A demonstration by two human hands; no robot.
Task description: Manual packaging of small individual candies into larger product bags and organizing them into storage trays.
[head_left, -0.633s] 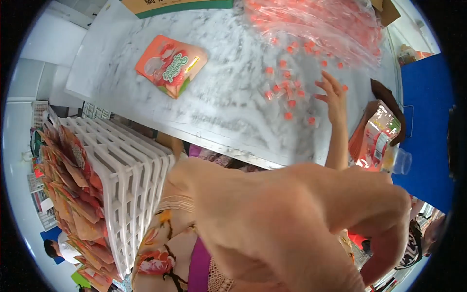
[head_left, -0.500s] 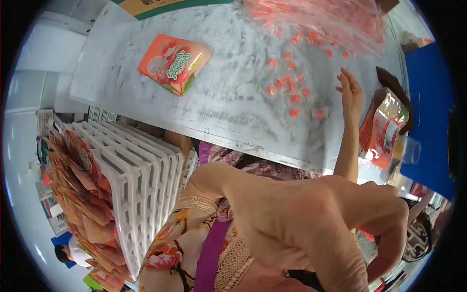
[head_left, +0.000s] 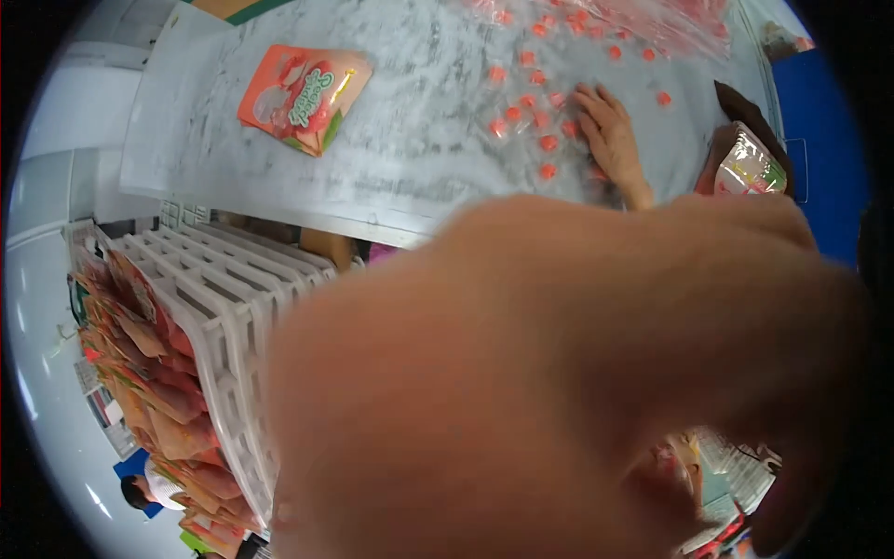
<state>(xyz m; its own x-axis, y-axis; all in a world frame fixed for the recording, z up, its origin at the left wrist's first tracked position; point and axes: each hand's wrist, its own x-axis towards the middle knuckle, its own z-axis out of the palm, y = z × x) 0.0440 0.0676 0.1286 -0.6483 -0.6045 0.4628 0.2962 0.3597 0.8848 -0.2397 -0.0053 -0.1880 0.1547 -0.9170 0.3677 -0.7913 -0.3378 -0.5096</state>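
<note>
On the marbled table (head_left: 419,158), my right hand (head_left: 610,140) rests flat, fingers spread, among small wrapped red candies (head_left: 548,144)
Up close, my left arm (head_left: 559,373) blocks the lens, so I cannot tell that hand's state; an orange pouch (head_left: 303,98) lies apart, clear of the candies

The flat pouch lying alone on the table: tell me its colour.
The pouch is mainly orange with pale and green patches, seen best in the head view.

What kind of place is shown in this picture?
Probably a small packing workshop: a grey marbled worktable strewn with small red wrapped sweets, a printed orange pouch, and a white plastic crate stacked with more pouches.
</note>
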